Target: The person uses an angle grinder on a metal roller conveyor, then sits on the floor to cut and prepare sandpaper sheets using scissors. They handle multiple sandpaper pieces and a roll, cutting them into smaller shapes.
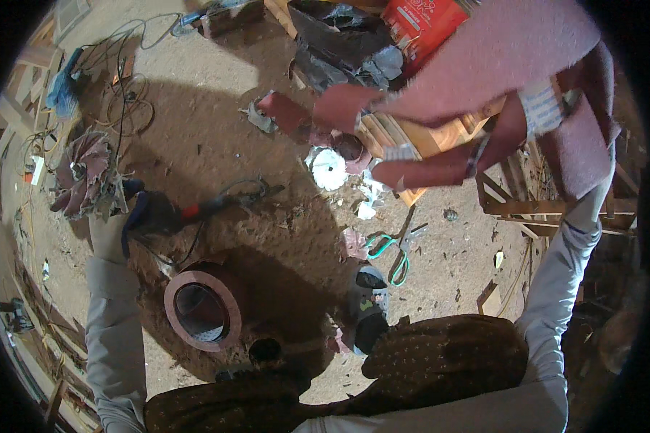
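I have the left hand [107, 237] directly beside a pleated, reddish-brown abrasive wheel [74, 179] and a dark-blue power tool [162, 213]; they cover its fingers, so I can't tell its grip. The right hand [591, 205] is mostly hidden behind raised strips of reddish-brown abrasive cloth [484, 61], its closure unclear too. Beneath, I see a dusty, brown-stained floor [448, 281] carrying a hollow pinkish-brown roll [174, 307] and green-handled scissors [406, 243], with timber frames [549, 209] rightward.
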`<state>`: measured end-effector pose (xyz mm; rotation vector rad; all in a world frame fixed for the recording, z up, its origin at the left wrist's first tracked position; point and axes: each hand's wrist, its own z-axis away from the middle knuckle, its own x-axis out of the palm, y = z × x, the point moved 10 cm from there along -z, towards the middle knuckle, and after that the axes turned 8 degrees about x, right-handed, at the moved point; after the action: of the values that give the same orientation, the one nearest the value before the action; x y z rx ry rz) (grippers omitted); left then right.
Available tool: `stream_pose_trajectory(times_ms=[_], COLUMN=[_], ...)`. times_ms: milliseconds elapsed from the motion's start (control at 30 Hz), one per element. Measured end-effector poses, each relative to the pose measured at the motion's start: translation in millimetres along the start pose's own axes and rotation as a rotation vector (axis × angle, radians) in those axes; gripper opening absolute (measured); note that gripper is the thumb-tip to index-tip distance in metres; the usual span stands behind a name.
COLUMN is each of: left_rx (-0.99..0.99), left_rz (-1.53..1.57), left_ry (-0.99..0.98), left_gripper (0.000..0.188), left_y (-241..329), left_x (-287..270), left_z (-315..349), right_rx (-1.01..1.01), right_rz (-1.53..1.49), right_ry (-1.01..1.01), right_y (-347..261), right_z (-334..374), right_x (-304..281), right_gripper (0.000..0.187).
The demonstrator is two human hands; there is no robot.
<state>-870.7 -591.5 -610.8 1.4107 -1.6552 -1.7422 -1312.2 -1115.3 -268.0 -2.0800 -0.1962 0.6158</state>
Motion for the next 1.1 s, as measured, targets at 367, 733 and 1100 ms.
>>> stream_pose_trajectory(times_ms=[367,733,1100], left_rx=[0.023,0.197,-0.009], left_rz=[0.113,0.079,-0.019], left_ry=[-0.123,-0.21,-0.09], left_gripper=[0.03,0.03,0.021], left_y=[5.5,25.2,-6.8], left_x=[8.7,44.3,26.3], left_z=[-21.5,-36.2,-12.3], right_rx=[0.408,0.204,-0.293], right_rz=[0.052,0.011,-0.456], right_ry=[-0.307,-0.071,-0.069], right_y=[89.2,125.3,40.9], right_z=[55.5,41.0,-48.2], right_x=[19.0,-18.7,98.9], right_gripper=[0.04,0.036,0.039])
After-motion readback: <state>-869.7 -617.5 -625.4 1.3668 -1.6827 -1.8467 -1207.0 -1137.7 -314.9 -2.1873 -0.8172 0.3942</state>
